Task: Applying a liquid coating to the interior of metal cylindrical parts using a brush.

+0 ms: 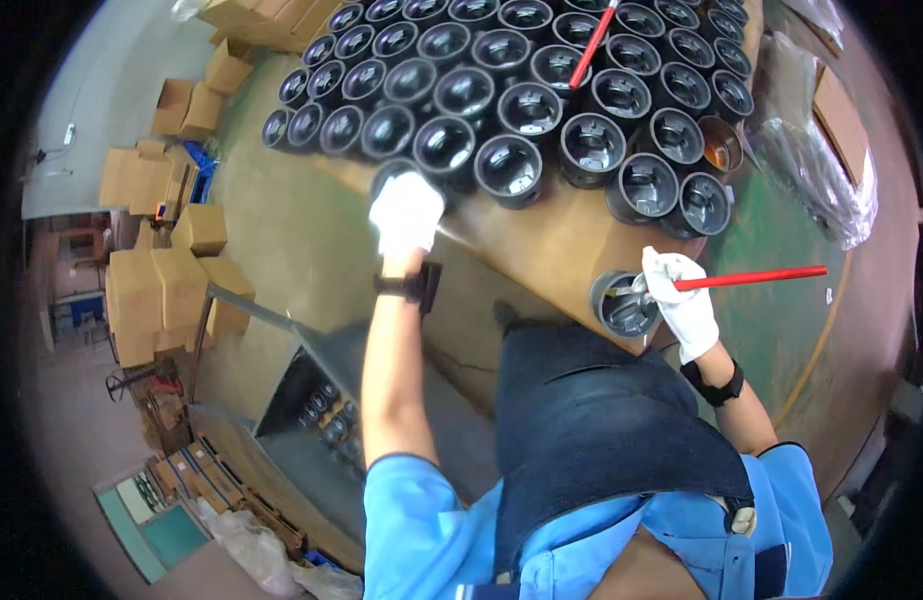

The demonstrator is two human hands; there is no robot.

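My left hand (407,212), in a white glove, is closed at the near edge of the table on a black piston (383,178), which it largely covers; motion blurs the fingers. My right hand (678,296), also gloved, pinches a long red-handled brush (756,278). Its handle points off to the right, while the pale tip reaches into an open-ended dark piston (621,312) at the table's near corner. Rows of similar black pistons (508,168) stand with their hollow ends up across the table (541,235).
A second red stick (593,45) lies across the pistons. Beside them at right is a small can (719,145) with orange-brown contents. Cardboard boxes (141,300) are stacked at left; a dark metal bin (311,400) holds more round parts. Clear plastic wrap (806,140) lies at far right.
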